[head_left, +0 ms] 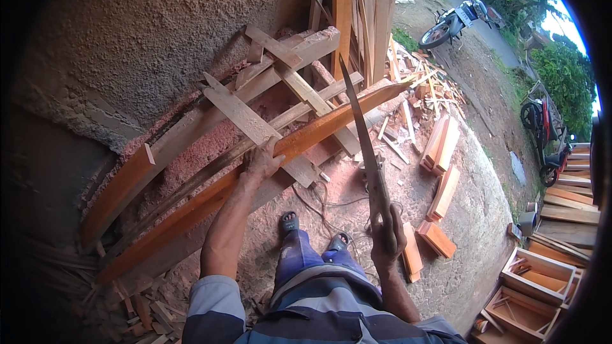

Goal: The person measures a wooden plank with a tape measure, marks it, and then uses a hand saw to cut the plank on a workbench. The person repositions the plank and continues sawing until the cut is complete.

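Observation:
A long orange-brown wooden board (322, 130) slants from the lower left up to the far right, across a rough wooden rack. My left hand (261, 160) grips it near its middle, fingers wrapped over its edge. In my right hand (386, 242) is a handsaw (362, 124), held by its handle with the blade pointing up and away. From this view the blade crosses in front of the board's far part; I cannot tell whether they touch. The rack's pale crosspiece (239, 106) runs under the board next to my left hand.
Cut wooden blocks (440, 143) lie on the dusty floor at the right, with an offcut pile (437, 86) beyond. Upright planks (342, 19) lean on the rough wall. A cord (324, 207) trails near my feet. Wooden drawer boxes (542, 274) and a motorcycle (456, 22) stand farther right.

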A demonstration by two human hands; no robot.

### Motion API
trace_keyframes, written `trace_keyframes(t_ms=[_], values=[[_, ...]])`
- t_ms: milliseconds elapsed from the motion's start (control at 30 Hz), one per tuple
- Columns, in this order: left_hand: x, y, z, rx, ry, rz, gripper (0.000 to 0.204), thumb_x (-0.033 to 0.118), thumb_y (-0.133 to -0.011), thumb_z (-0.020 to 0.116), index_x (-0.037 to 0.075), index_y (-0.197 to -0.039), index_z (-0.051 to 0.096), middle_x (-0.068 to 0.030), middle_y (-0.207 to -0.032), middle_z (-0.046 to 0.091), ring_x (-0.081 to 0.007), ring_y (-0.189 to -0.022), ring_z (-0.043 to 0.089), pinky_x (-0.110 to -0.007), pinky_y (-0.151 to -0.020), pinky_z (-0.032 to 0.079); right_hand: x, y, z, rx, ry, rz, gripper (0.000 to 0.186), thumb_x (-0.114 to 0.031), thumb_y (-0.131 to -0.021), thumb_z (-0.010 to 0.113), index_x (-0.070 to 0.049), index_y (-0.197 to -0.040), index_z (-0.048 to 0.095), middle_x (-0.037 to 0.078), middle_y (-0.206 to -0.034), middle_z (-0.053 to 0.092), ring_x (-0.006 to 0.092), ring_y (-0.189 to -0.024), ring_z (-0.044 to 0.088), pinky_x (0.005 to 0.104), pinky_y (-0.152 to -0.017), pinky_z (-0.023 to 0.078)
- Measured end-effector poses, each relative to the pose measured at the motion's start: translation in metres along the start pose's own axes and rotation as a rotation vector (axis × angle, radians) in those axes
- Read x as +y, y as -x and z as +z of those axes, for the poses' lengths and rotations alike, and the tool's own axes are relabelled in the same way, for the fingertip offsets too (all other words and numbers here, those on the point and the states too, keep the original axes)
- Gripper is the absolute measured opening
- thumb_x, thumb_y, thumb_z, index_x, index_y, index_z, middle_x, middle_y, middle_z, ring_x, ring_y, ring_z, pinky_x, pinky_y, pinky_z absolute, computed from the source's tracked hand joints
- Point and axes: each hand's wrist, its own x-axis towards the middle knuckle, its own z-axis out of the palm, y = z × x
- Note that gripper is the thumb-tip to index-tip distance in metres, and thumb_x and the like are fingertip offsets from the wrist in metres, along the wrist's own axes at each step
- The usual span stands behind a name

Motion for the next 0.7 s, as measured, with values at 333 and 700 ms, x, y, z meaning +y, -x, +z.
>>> trace_keyframes(t_ms=[333,700], values=[[0.017,-0.002,-0.005,-0.057,-0.195,-0.101,0.056,0.040,-0.084,0.081,0.008,-0.123,0.058,-0.0226,-0.105,0.073,-0.0441,-0.104,0.070,-0.055,-0.088,0.053,0.030,0.001,-0.049,0.031,0.013,-0.024,0.044,-0.012,-0.098,0.069,0.005,-0.138,0.060,0.023,-0.137,0.064,0.0292,-0.120,0.066,0.0374,-0.096,0.055],[0.064,-0.038,0.025,-0.076,-0.168,-0.046,0.050,0.045,-0.084,0.081,0.009,-0.113,0.062,-0.0208,-0.105,0.074,-0.0402,-0.103,0.072,-0.055,-0.089,0.055,0.036,-0.006,-0.053,0.090,-0.035,0.041,0.046,-0.013,-0.099,0.070,0.008,-0.138,0.059,0.021,-0.138,0.064,0.0191,-0.097,0.072,0.0299,-0.081,0.059]])
